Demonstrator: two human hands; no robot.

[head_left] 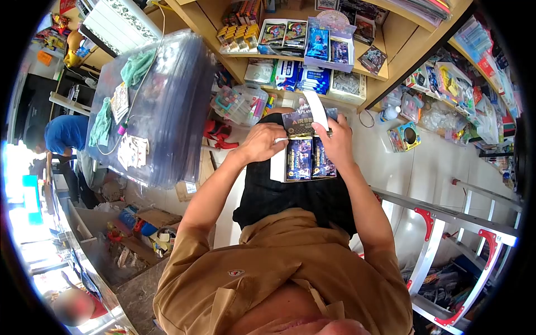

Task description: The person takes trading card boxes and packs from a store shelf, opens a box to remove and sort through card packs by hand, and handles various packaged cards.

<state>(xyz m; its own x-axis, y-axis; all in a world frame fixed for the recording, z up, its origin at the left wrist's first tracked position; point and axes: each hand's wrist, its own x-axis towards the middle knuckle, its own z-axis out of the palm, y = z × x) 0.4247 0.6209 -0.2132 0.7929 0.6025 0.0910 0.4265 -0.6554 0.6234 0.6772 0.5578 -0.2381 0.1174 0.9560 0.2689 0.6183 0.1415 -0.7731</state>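
Note:
On my lap rests a white box (278, 165) holding two stacks of dark blue and purple card packs (300, 159). Its dark printed lid flap (297, 121) stands raised at the far side, with a white flap curving up beside it. My left hand (262, 143) is at the box's left edge, its fingers closed on the side near the flap. My right hand (335, 142) holds the right part of the flap between thumb and fingers, over the packs.
Wooden shelves (385, 75) with card boxes stand ahead. A plastic-covered stack (167, 111) with green cloths is at the left, a metal ladder (441, 215) at the right. An open carton (142, 245) lies lower left. Another person in blue (66, 135) bends at the far left.

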